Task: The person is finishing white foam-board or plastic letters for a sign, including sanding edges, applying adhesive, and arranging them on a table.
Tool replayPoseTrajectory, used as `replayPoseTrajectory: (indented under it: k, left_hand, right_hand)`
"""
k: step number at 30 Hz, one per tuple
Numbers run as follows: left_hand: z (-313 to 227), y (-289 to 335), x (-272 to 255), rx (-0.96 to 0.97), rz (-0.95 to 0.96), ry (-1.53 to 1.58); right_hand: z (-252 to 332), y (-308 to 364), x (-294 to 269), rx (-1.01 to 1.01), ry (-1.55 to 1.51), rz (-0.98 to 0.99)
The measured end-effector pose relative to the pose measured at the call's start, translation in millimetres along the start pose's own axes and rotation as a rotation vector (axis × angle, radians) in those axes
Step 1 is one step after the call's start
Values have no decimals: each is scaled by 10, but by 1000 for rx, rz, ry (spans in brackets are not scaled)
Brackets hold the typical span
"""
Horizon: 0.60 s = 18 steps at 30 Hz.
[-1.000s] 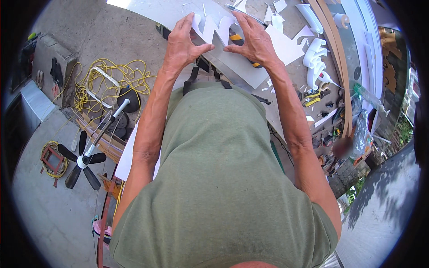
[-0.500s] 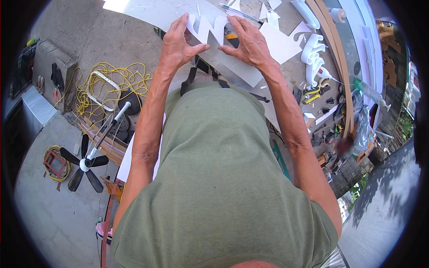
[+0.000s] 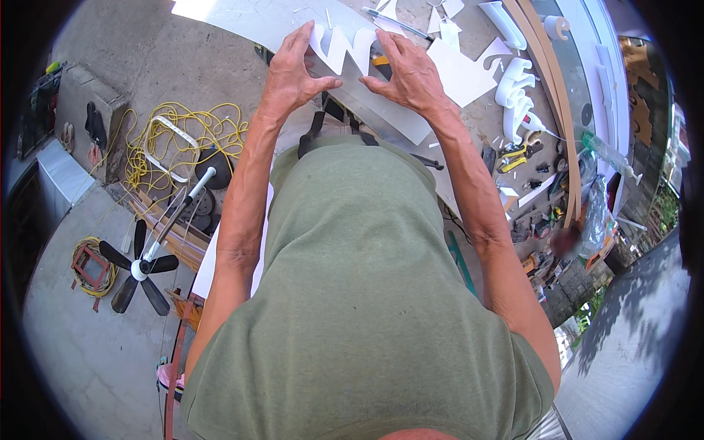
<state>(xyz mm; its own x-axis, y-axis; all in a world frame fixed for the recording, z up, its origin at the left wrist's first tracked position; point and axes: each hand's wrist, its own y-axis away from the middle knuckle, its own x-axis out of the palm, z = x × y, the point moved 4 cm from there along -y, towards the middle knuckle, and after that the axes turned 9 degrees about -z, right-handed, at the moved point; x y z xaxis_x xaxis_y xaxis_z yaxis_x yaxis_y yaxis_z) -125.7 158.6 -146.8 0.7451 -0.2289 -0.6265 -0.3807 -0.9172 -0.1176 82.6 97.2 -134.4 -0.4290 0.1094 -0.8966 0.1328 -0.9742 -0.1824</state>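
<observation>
In the head view, we see the white wavy piece (image 3: 336,56) between our hands, over the grey panel (image 3: 400,121), whose near edge runs just bodyward of the piece. Panel surface shows to the piece's lower right; a white sheet (image 3: 456,72) lies farther right of it. Our left hand (image 3: 290,82) and right hand (image 3: 409,77) curve around its two sides, thumbs bodyward; whether they pinch it, we cannot tell.

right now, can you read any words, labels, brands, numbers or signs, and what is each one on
No printed text can be read anywhere.
White zigzag piece between the left hand and right hand: perhaps letter-shaped, but no print shows on it.
Pen: too small to read any marking.
White-and-red tool: too small to read any marking.
</observation>
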Motion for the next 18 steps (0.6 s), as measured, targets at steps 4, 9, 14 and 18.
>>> replayPoseTrajectory:
  k: [4, 9, 14, 18]
  left_hand:
    - [-15, 8, -23, -24, 30, 40]
    - [4, 15, 16, -12, -25, 16]
    - [-33, 7, 9, -13, -38, 19]
    - [-47, -1, 3, -34, -31, 32]
  right_hand:
    - [24, -5, -1, 16, -6, 17]
    - [30, -26, -29, 33, -24, 39]
    - [33, -24, -28, 52, -39, 47]
    - [25, -23, -36, 55, -43, 48]
